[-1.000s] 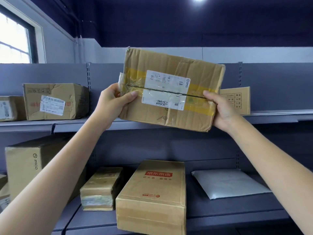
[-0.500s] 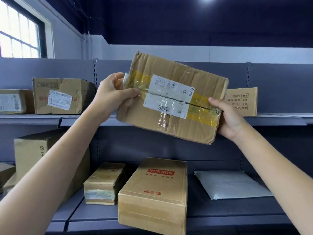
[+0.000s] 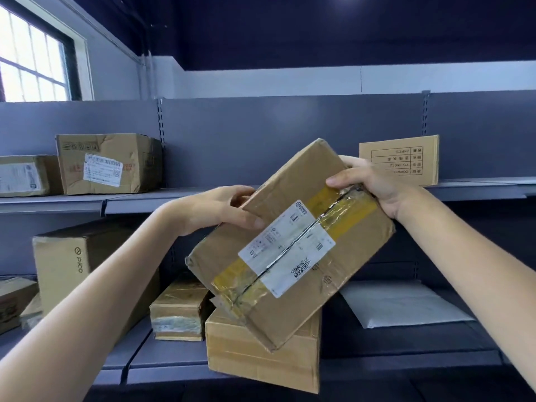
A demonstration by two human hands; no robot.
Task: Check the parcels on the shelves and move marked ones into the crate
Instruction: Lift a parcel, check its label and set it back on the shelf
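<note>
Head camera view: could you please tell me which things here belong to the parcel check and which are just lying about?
Part of the job:
- held parcel, gripped by left hand and right hand
- labelled box on the upper shelf
- pico box
- small taped box
- white mailer

Just there:
- window

No crate in view.

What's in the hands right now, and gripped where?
One taped cardboard box: left hand grips its upper-left edge, right hand its top right corner.
</note>
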